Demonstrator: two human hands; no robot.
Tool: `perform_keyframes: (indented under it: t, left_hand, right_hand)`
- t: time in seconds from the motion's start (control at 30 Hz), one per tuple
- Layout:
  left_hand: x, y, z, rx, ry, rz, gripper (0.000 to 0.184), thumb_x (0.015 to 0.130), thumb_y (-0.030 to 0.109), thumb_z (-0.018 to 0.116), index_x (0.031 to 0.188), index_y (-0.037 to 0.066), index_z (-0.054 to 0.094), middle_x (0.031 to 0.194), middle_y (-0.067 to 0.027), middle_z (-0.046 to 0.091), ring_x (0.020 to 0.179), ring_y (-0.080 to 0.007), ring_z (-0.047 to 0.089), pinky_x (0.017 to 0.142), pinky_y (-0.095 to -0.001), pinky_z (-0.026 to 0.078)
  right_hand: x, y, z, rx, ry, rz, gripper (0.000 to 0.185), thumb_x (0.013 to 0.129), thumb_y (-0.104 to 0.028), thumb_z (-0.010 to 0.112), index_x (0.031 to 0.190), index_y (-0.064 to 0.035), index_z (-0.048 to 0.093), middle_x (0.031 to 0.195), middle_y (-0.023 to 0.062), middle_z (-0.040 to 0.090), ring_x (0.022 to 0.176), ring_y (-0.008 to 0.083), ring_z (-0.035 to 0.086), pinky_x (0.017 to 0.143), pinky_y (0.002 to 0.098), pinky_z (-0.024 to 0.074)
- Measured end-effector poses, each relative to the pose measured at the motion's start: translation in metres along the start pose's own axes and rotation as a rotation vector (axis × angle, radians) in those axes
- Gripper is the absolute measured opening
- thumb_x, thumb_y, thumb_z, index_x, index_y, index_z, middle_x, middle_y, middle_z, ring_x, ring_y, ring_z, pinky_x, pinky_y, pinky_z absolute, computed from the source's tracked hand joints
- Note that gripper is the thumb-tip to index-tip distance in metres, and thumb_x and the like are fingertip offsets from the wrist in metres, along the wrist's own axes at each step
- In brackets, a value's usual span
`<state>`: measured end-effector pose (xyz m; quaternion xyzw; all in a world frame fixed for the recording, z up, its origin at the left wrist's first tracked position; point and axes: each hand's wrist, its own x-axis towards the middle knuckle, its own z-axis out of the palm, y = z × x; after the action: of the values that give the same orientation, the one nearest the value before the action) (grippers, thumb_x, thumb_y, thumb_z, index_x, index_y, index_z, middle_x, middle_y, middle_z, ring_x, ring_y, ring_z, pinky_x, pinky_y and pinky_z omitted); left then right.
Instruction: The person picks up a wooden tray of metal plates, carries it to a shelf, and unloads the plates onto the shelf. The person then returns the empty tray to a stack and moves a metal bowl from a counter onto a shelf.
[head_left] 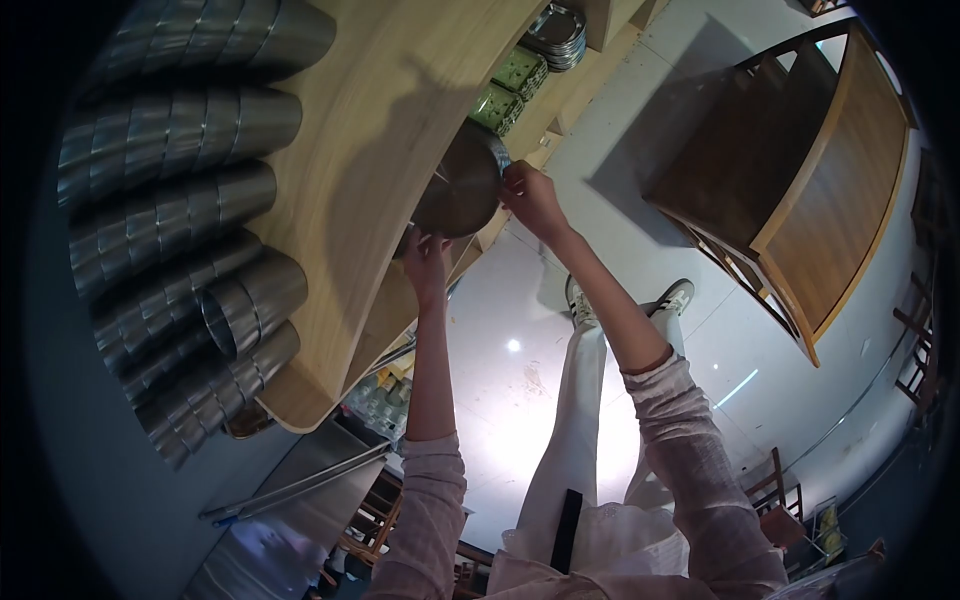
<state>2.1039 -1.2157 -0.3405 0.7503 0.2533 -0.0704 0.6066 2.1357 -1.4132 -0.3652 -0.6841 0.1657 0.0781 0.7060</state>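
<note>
A round, shiny metal tray [458, 187] is held at the edge of a lower shelf, partly hidden under the wooden top. My right hand [533, 203] pinches its rim on the right side. At its near edge, my left hand [427, 262] grips the rim with the fingers closed. Whether other trays lie beneath it cannot be seen. Just beyond it on the same shelf sit green patterned square dishes [497, 106].
Stacked metal cups [200, 120] stand in several rows on the wooden counter top [400, 110]. Stacked metal dishes [556, 35] lie farther along the shelf. A wooden chair [790, 190] stands to the right on the pale floor [530, 370]. A steel surface [270, 540] is at lower left.
</note>
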Motion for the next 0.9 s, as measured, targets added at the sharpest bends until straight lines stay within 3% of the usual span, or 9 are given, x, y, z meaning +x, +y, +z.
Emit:
perform_keyframes:
  t: [0.07, 0.2, 0.4, 0.63, 0.67, 0.73, 0.8, 0.83, 0.9]
  left_hand:
    - [0.015, -0.011, -0.013, 0.075, -0.050, 0.072, 0.030, 0.082, 0.003, 0.055, 0.109, -0.006, 0.049, 0.098, -0.0085, 0.056, 0.082, -0.0131, 0.058, 0.075, -0.0261, 0.052]
    - [0.027, -0.007, -0.014, 0.078, -0.088, 0.172, 0.034, 0.082, 0.003, 0.054, 0.115, -0.002, 0.049, 0.107, -0.0077, 0.055, 0.092, -0.0126, 0.055, 0.082, -0.0285, 0.049]
    - [0.030, 0.008, -0.005, 0.026, -0.048, 0.032, 0.034, 0.084, 0.005, 0.051, 0.118, 0.004, 0.050, 0.109, -0.0043, 0.055, 0.098, -0.0123, 0.053, 0.084, -0.0281, 0.046]
    - [0.021, 0.018, 0.000, 0.012, -0.132, 0.063, 0.034, 0.084, 0.006, 0.050, 0.118, 0.003, 0.049, 0.112, -0.0060, 0.055, 0.099, -0.0134, 0.053, 0.087, -0.0285, 0.043]
    - [0.015, 0.021, 0.003, 0.129, -0.131, 0.143, 0.037, 0.084, 0.006, 0.051, 0.121, 0.003, 0.047, 0.115, -0.0074, 0.053, 0.103, -0.0151, 0.052, 0.088, -0.0297, 0.042]
    - [0.002, 0.025, 0.009, 0.238, -0.131, 0.230, 0.040, 0.083, 0.005, 0.052, 0.123, 0.002, 0.044, 0.118, -0.0089, 0.052, 0.106, -0.0169, 0.051, 0.090, -0.0309, 0.041]
    - [-0.014, 0.025, 0.015, 0.366, -0.145, 0.333, 0.060, 0.081, 0.007, 0.054, 0.133, -0.005, 0.025, 0.127, -0.0237, 0.040, 0.119, -0.0310, 0.041, 0.096, -0.0359, 0.036]
    - [-0.025, 0.025, 0.019, 0.358, -0.148, 0.341, 0.060, 0.081, 0.007, 0.054, 0.133, -0.005, 0.025, 0.127, -0.0237, 0.040, 0.119, -0.0310, 0.041, 0.096, -0.0359, 0.036]
    - [-0.048, 0.028, 0.030, 0.423, -0.079, 0.337, 0.062, 0.080, 0.008, 0.055, 0.132, -0.007, 0.024, 0.128, -0.0264, 0.037, 0.121, -0.0335, 0.038, 0.097, -0.0375, 0.034]
  right_hand:
    - [0.001, 0.004, 0.004, -0.037, 0.056, -0.130, 0.019, 0.070, -0.008, 0.065, 0.079, 0.0004, 0.050, 0.068, 0.0139, 0.056, 0.063, 0.0244, 0.057, 0.058, 0.0320, 0.0461]
    - [-0.007, -0.004, 0.005, 0.036, 0.086, -0.107, 0.018, 0.071, -0.009, 0.065, 0.078, 0.0006, 0.052, 0.070, 0.0153, 0.056, 0.064, 0.0284, 0.057, 0.059, 0.0346, 0.0458]
    - [-0.006, 0.001, 0.011, 0.018, 0.146, -0.044, 0.018, 0.072, -0.013, 0.068, 0.073, -0.0006, 0.056, 0.067, 0.0160, 0.057, 0.065, 0.0310, 0.058, 0.058, 0.0368, 0.0453]
    - [-0.020, 0.001, 0.003, -0.072, 0.094, 0.001, 0.023, 0.078, -0.021, 0.063, 0.072, 0.0009, 0.057, 0.065, 0.0176, 0.058, 0.061, 0.0316, 0.058, 0.057, 0.0376, 0.0444]
    - [-0.028, 0.003, 0.001, -0.054, 0.086, -0.004, 0.025, 0.079, -0.022, 0.062, 0.072, 0.0014, 0.057, 0.065, 0.0180, 0.058, 0.061, 0.0318, 0.058, 0.057, 0.0378, 0.0446]
    - [-0.046, 0.002, -0.011, -0.039, 0.032, 0.081, 0.024, 0.080, -0.021, 0.061, 0.073, 0.0015, 0.057, 0.064, 0.0181, 0.058, 0.059, 0.0309, 0.058, 0.056, 0.0368, 0.0449]
    - [-0.068, 0.006, -0.020, -0.092, 0.044, 0.053, 0.023, 0.081, -0.020, 0.060, 0.072, 0.0009, 0.057, 0.060, 0.0167, 0.057, 0.054, 0.0276, 0.058, 0.054, 0.0348, 0.0450]
    - [-0.080, 0.000, -0.029, -0.097, 0.050, 0.044, 0.023, 0.081, -0.020, 0.060, 0.072, 0.0009, 0.057, 0.060, 0.0167, 0.057, 0.054, 0.0276, 0.058, 0.054, 0.0348, 0.0450]
    - [-0.105, -0.015, -0.051, -0.055, -0.058, 0.178, 0.026, 0.086, -0.022, 0.057, 0.074, 0.0007, 0.057, 0.061, 0.0062, 0.059, 0.051, 0.0114, 0.056, 0.049, 0.0254, 0.0463]
